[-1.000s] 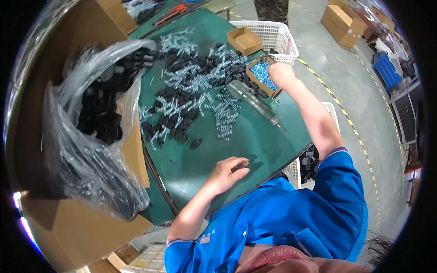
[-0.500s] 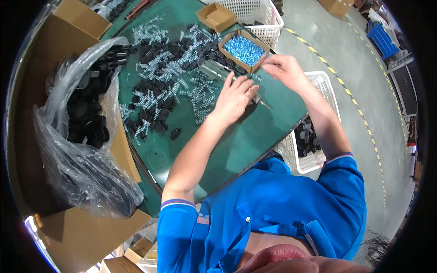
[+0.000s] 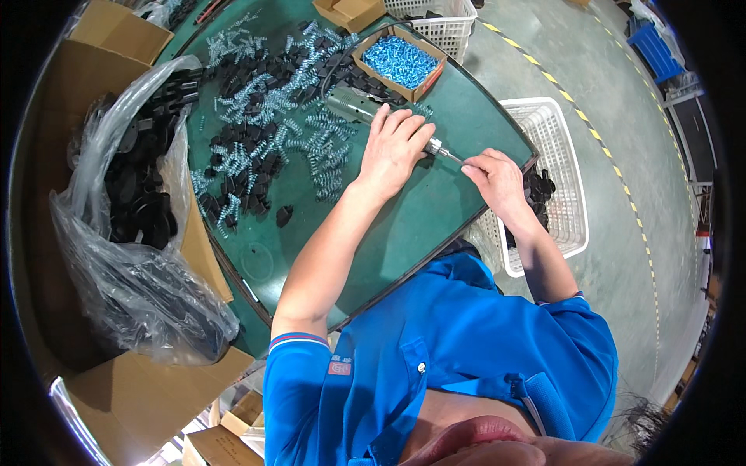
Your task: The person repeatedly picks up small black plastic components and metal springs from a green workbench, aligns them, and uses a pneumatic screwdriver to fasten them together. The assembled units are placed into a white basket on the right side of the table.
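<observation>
My left hand [image 3: 393, 152] is wrapped round an electric screwdriver [image 3: 347, 104] lying slantwise over the green table, its bit pointing right. At the tip of the bit, my right hand [image 3: 501, 182] has its thumb and fingers pinched together. What sits between those fingertips, if anything, is too small and hidden to make out. Beyond the screwdriver is a small cardboard box [image 3: 429, 81] full of shiny bluish screws [image 3: 399, 60]. Left of my left hand, metal springs [image 3: 326, 147] lie in heaps among small black plastic parts [image 3: 264, 175].
A big carton on the left holds black parts [image 3: 144, 210] in a clear plastic bag [image 3: 155, 311]. White plastic baskets stand beside the table, one at right [image 3: 573, 194] with black parts, another behind [image 3: 451, 35]. A second small cardboard box [image 3: 350, 12] is at the back.
My right hand has moved from beside the screw box toward me, to the tip of the screwdriver bit. My left hand keeps its hold on the screwdriver. The whole view has shifted slightly.
</observation>
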Available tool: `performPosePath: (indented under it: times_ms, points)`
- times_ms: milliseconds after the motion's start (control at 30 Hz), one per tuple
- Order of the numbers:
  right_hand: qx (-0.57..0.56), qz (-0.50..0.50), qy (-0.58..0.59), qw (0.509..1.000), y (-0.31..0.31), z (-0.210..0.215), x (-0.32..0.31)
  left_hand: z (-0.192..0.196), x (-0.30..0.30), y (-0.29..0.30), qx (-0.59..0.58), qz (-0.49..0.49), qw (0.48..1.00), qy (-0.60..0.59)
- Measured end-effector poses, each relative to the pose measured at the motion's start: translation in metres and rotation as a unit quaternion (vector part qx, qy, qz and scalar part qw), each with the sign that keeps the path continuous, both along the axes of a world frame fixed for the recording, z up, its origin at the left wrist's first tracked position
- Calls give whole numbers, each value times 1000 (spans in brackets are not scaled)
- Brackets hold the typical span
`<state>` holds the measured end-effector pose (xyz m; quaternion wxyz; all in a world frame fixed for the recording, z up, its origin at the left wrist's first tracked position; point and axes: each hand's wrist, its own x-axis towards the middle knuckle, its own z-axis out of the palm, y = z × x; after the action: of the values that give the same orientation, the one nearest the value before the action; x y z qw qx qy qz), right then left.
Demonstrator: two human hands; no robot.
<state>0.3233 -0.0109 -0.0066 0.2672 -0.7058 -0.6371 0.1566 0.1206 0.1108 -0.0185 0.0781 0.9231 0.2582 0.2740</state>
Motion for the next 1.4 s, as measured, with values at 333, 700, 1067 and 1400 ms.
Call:
performPosePath:
  times_ms: [333, 700, 1067, 1400]
  points:
    - [42, -34, -28, 998, -4, -5, -13, -5, 1, 0, 10, -3, 1000, -25]
    - [164, 1, -199, 966, 0, -14, -29, -13, -3, 1, 39, 15, 999, -22]
    - [251, 133, -145, 948, 56, 61, -50, 21, -125, 200, 26, 214, 975, 46]
    - [18, 228, -294, 928, 289, 50, -148, 11, -201, 203, -100, 186, 969, 127]
